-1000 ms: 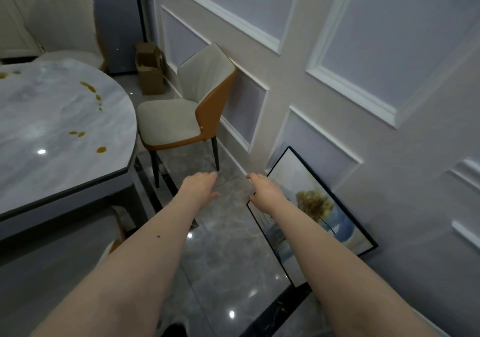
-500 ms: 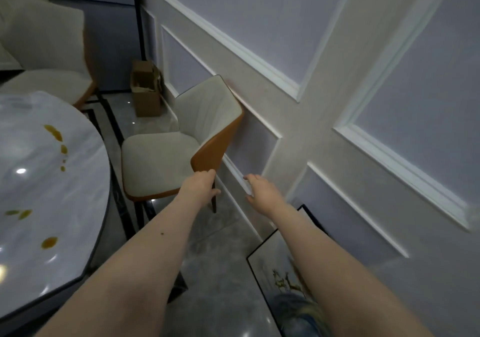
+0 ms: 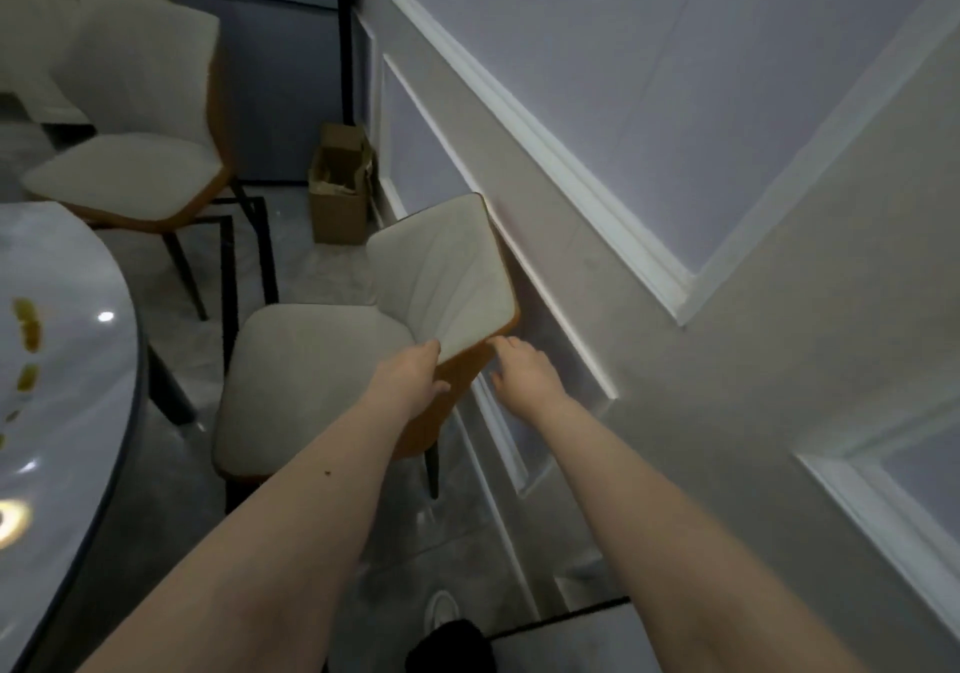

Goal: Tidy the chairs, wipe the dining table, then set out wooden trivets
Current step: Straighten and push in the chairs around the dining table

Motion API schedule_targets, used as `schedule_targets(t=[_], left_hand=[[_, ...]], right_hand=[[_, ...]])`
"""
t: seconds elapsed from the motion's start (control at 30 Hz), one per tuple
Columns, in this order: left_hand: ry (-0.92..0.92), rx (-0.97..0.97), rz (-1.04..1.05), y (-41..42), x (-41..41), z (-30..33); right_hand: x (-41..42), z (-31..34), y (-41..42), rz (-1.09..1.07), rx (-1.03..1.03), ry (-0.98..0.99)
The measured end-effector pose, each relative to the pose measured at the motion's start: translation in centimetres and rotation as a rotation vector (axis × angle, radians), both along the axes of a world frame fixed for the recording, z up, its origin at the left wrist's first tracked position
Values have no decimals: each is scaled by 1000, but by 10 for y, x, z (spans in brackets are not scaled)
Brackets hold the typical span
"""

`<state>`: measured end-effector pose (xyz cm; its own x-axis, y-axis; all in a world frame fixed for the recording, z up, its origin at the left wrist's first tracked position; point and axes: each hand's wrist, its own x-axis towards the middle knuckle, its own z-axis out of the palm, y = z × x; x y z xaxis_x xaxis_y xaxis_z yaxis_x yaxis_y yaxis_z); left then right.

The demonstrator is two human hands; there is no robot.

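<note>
A chair with a cream seat and orange shell stands with its back against the panelled wall. My left hand grips the near corner of its backrest, thumb on the orange rear side. My right hand reaches just behind the backrest, fingers relaxed, touching or almost touching its orange edge. The marble dining table fills the left side, with yellow-brown spills on its top. A second matching chair stands farther back at the table's end.
A small open cardboard box sits on the floor by the wall beyond the near chair. The panelled wall runs close along the right. Grey glossy floor tiles show between the chair and the table.
I have stepped closer to the near chair. My left hand has reached the backrest corner and closed on it; my right hand has come up beside it. The leaning picture frame has left the view.
</note>
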<state>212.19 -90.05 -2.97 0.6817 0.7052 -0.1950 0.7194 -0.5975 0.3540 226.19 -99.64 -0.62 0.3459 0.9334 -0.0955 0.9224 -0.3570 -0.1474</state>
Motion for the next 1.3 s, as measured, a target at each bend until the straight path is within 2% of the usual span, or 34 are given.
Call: schedule_targets(t=[0.23,0.53,0.67,0.9,1.3], left_hand=[[-4,-152,96,54,106,-15],[81,-277,196,64,134,-65],[62,-275,263,66,138,-75],[110,-164,213,52,115,-76],[218,-118,250,9,-13,-63]], right_hand=[[100,-18,92,20,96,65],[121,-50,141,-195,192,574],[123,-57,149,-172,102,488],[109,-59,138,-117,49,437],[-20,-63,85,-94,61,540]])
